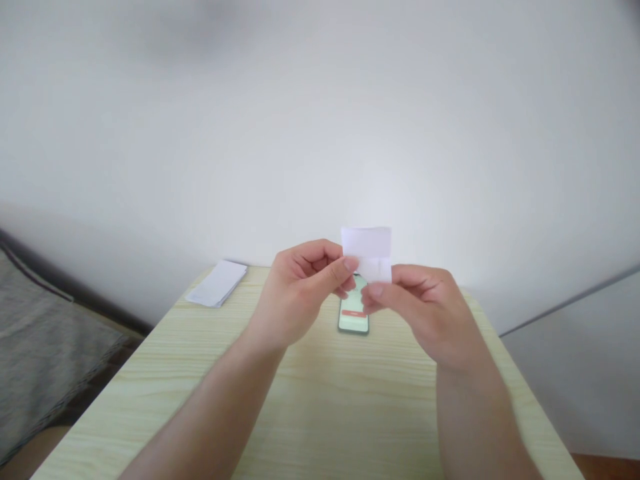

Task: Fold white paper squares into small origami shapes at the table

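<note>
Wooden table (pixel 350 407) stood against wall (pixel 300 120). Your left hand (pixel 300 290) and right hand (pixel 427 310) pinched paper slip (pixel 367 242) above phone (pixel 353 323), presumably steadying both sides; paper stack (pixel 217 283) lay apart, likely leaving room.

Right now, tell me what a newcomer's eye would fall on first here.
Probably the small white paper, held up near the middle of the view by the left hand and the right hand. Next comes the phone, its screen lit, lying on the table and partly hidden by the fingers. A white stack sits near the table's far left corner.
</note>
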